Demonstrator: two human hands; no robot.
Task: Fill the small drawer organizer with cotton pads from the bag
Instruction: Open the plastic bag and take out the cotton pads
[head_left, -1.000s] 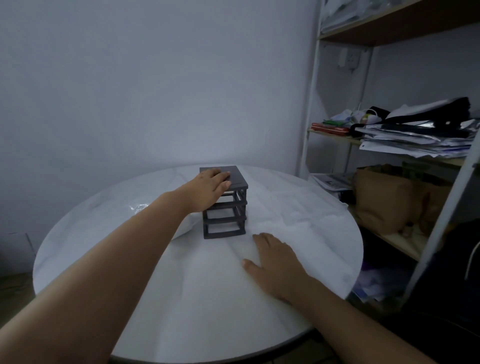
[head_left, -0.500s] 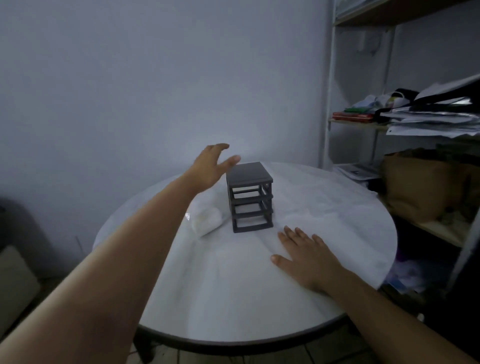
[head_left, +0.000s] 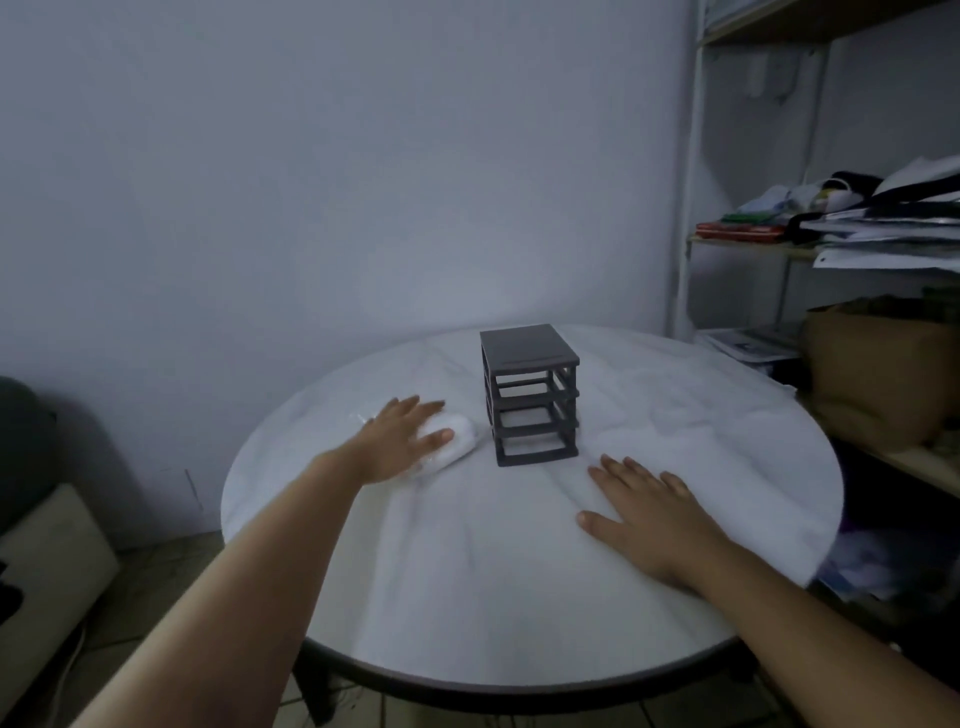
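Organizer first, since that is what I have to fill: it stands upright near the far middle of the round table, the biggest thing in front of me, with a loaded shelf standing past the table's right edge. The organizer is a dark little frame with three slots stacked under a flat top. I can see straight through the slots and make out no pads in them, so I judge the filling has not begun. My right hand lies flat on the table, fingers straight and spread, holding nothing. It rests just short of the organizer's front corner, likely as a brace while I lean in, and near enough to steady the frame later. My left hand reaches across to the bag, which lies on its side just left of the organizer, apart from it. The fingers lie fairly straight over the bag, thumb on top, touching it but not clearly curled round it. The bag's far end is hidden under the hand, so I cannot tell if it is open.
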